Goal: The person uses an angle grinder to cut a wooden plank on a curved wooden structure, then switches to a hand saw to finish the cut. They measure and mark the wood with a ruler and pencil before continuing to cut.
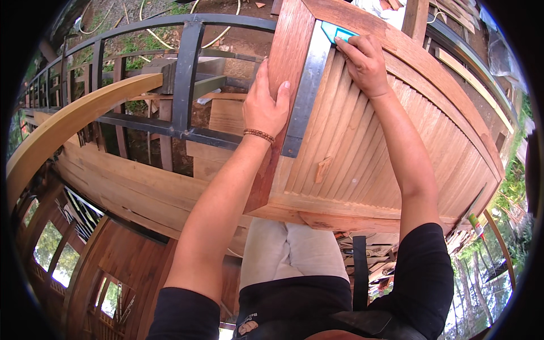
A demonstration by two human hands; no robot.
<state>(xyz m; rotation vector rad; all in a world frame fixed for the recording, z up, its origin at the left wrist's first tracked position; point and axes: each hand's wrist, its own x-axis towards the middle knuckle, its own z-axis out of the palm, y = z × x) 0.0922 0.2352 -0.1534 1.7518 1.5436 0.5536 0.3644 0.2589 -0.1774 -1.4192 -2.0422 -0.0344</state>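
A slatted wooden panel [362,147] lies in front of me, framed by reddish-brown rails. My left hand [265,107] grips the left wooden rail [292,48], its thumb on the top face and its fingers along the outer edge. At the far corner of the frame, my right hand [364,63] pinches the blue stock of a try square [334,32]. The square's wide metal blade [309,96] runs back toward me, flat along the inner side of the left rail. A small wood scrap [323,169] rests on the slats.
To the left stand a dark metal railing [186,79] and a curved light wooden piece [85,105], above long planks [130,187]. A bottle with a red and green label [476,225] is beyond the panel's right corner. Timber lengths [476,90] lie at the far right.
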